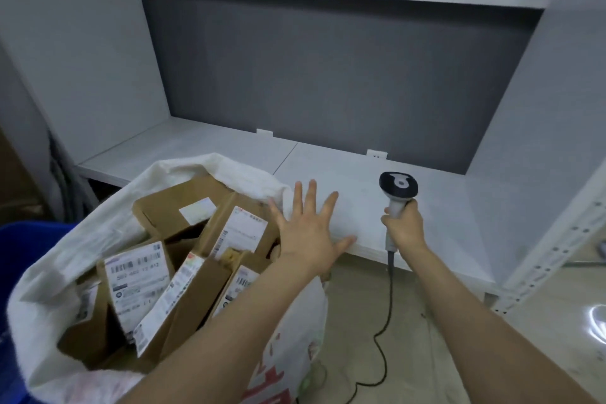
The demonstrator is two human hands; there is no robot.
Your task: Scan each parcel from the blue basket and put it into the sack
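My left hand [308, 233] hovers with its fingers straight and spread wide, holding nothing, palm down over the right rim of the sack [82, 239] and the front edge of the white surface [442, 226] (whether it touches either I cannot tell). My right hand [405, 226] has its fingers curled tightly round the grey handle of the scanner [398, 185], whose dark head stands upright above my fist, over the surface. Its black cable [390, 298] hangs down from the handle and trails across the floor. The white sack stands open just left of my left arm, packed with brown cardboard parcels [141, 272] lying at angles, several with labels and barcodes facing up. The blue basket [29, 236] shows only as a corner at the left edge, behind the sack.
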